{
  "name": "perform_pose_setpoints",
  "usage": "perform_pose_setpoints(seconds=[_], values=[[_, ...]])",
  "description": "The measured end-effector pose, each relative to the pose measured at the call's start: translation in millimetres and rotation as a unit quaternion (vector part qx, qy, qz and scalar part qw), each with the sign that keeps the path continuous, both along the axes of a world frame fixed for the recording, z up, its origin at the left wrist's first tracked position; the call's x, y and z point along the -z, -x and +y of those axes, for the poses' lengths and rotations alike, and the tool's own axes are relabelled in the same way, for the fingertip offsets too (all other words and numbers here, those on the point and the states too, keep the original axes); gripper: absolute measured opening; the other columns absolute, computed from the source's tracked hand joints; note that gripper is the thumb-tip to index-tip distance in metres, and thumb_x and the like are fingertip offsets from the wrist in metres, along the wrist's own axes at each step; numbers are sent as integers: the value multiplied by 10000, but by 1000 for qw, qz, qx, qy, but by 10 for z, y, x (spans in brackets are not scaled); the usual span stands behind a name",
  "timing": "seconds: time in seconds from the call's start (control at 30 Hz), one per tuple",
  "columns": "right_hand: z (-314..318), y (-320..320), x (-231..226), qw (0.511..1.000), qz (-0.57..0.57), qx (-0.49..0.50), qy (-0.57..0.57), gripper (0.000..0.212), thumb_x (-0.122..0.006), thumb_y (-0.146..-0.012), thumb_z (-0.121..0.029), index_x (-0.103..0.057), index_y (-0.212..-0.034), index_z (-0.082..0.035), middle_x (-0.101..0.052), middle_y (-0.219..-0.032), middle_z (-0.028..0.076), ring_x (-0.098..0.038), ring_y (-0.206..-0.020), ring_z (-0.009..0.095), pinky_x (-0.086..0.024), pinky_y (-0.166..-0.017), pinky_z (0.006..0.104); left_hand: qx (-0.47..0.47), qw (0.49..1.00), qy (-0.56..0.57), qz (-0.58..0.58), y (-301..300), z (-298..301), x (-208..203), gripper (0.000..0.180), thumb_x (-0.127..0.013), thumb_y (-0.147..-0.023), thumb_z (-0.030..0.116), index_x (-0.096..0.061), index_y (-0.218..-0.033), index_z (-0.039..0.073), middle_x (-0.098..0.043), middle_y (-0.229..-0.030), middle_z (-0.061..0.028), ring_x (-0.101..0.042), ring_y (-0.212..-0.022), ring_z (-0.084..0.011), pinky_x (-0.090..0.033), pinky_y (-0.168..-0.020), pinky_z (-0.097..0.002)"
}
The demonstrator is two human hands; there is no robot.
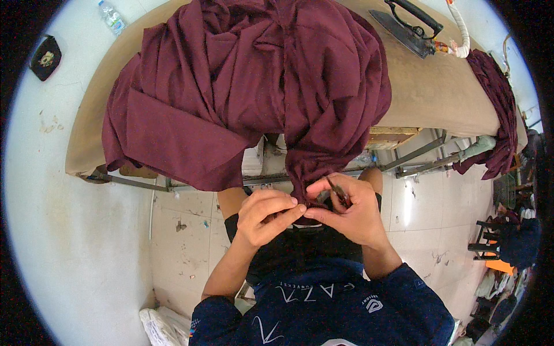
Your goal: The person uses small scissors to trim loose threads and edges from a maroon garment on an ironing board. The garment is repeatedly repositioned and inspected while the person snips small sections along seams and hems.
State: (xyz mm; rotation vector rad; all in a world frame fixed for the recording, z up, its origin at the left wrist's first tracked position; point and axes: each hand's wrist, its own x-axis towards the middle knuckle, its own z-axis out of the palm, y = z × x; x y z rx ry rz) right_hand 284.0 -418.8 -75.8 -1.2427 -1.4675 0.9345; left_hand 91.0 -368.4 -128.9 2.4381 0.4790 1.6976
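Observation:
A large maroon cloth [242, 69] lies in loose folds over the padded table, and a narrow part of it hangs down toward my lap. My left hand [266, 214] pinches the edge of this hanging end between thumb and fingers. Close beside it, my right hand [355, 216] curls round a slim dark tool [339, 191], which looks like small thread snips, though its tip cannot be made out. The right thumb reaches to the same cloth edge, and the two hands nearly touch.
An iron [407, 27] with a white hose rests at the table's far right. More maroon cloth [496, 109] drapes over the right end. A water bottle [112, 17] and a dark pouch [46, 57] are at the left. Dark stools [487, 239] stand on the right.

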Motion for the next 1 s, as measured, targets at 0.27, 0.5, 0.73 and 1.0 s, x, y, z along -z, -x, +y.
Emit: perform_pose_setpoints(seconds=[0.27,0.5,0.73,1.0], values=[[-4,93,64,991,-69,36,-106,273,-831,-705,3,-696,-939,-36,-653,-834,20,-449,-560,44,-330,-509,208,-10,999,30,39,-7,48,-138,152,-840,-649,71,-729,-754,68,-716,-1031,-63,-667,-970,-280,-550,-827,-393],[-5,106,131,969,-105,50,-219,287,-823,-691,22,-686,-939,-25,-706,-886,104,-684,-767,226,-517,-662,297,20,999,11,45,56,81,-92,170,-764,-668,123,-754,-828,66,-728,-988,-58,-686,-1016,-255,-539,-925,-429],[-76,114,134,975,-79,60,-197,317,-775,-704,46,-661,-992,-21,-715,-941,109,-714,-804,222,-559,-659,293,21,999,4,41,29,97,-153,146,-773,-655,73,-735,-794,51,-714,-941,-61,-698,-946,-259,-534,-939,-436],[-55,171,303,973,7,96,-209,330,-814,-691,67,-597,-928,-9,-724,-936,116,-721,-815,204,-561,-661,281,78,996,34,30,-64,136,-204,163,-764,-641,5,-670,-775,7,-675,-891,-93,-688,-866,-266,-565,-882,-443]])
